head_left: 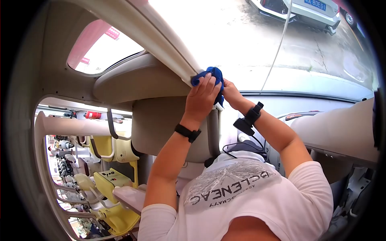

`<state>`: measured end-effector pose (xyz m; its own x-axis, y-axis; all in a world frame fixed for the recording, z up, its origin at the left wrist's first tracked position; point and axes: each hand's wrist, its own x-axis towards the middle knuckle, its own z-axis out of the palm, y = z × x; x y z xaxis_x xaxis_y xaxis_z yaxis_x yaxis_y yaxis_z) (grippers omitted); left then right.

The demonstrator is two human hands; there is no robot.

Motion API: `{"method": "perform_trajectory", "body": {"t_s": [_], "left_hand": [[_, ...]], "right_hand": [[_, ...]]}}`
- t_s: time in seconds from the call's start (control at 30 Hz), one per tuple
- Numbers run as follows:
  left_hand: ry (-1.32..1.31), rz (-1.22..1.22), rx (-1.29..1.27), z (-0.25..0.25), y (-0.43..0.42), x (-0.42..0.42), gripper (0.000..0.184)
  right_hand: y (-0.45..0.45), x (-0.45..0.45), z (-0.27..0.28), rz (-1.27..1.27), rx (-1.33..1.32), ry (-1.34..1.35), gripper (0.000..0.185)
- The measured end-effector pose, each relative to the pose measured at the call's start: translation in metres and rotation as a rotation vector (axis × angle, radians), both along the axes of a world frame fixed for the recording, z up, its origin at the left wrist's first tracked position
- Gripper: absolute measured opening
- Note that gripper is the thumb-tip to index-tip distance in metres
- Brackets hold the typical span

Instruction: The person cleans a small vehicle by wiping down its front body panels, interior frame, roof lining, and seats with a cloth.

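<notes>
My left hand (203,96) is closed over a bunched blue cloth (217,73). It presses the cloth against the lower end of a pale pillar (169,44) that slants down from the upper left. Right beside it, my right hand (232,92) grips the edge of the same cloth, its fingertips partly hidden behind the folds. A loose end of cloth hangs below the hands. Black straps circle both wrists, and the right one carries a small dark device with a cable. Just under the hands is a tan seat back (173,124).
A rounded tan panel (132,78) and a small window (106,48) are at upper left. Through the opening at left stand yellow vehicles (114,184) and a red cylinder (93,115). Beyond the large windshield, a white car (305,14) is parked. A thin cable (277,50) crosses the glass.
</notes>
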<state>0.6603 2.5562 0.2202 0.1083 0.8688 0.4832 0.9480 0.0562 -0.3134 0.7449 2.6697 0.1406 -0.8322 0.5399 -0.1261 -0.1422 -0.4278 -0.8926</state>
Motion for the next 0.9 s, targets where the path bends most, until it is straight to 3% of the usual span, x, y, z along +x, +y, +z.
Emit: {"method": "perform_trajectory", "body": {"t_s": [0.23, 0.3, 0.53, 0.63, 0.73, 0.77, 0.83, 0.9], "left_hand": [[-0.339, -0.036, -0.001, -0.034, -0.048, 0.017, 0.033], [-0.739, 0.089, -0.075, -0.043, -0.082, 0.019, 0.029], [-0.887, 0.307, 0.061, -0.046, -0.191, 0.013, 0.033], [-0.775, 0.311, 0.143, -0.013, -0.197, -0.005, 0.033], [-0.557, 0.310, 0.343, 0.019, -0.182, -0.047, 0.032], [-0.486, 0.315, 0.419, 0.031, -0.172, -0.064, 0.032], [-0.337, 0.381, 0.530, 0.061, -0.150, -0.094, 0.032], [-0.261, 0.387, 0.624, 0.083, -0.123, -0.128, 0.032]], "right_hand": [[-0.028, 0.038, -0.024, 0.108, -0.134, -0.145, 0.032], [-0.038, 0.046, -0.034, 0.136, -0.089, -0.155, 0.036], [-0.067, 0.037, 0.026, 0.446, 0.149, -0.082, 0.040], [-0.074, 0.014, 0.054, 0.469, 0.221, -0.065, 0.040], [-0.077, -0.017, 0.088, 0.263, 0.604, 0.078, 0.043], [-0.080, -0.028, 0.103, 0.262, 0.611, 0.086, 0.043], [-0.089, -0.053, 0.127, -0.110, 0.923, 0.253, 0.048], [-0.093, -0.083, 0.144, -0.277, 1.071, 0.330, 0.050]]}}
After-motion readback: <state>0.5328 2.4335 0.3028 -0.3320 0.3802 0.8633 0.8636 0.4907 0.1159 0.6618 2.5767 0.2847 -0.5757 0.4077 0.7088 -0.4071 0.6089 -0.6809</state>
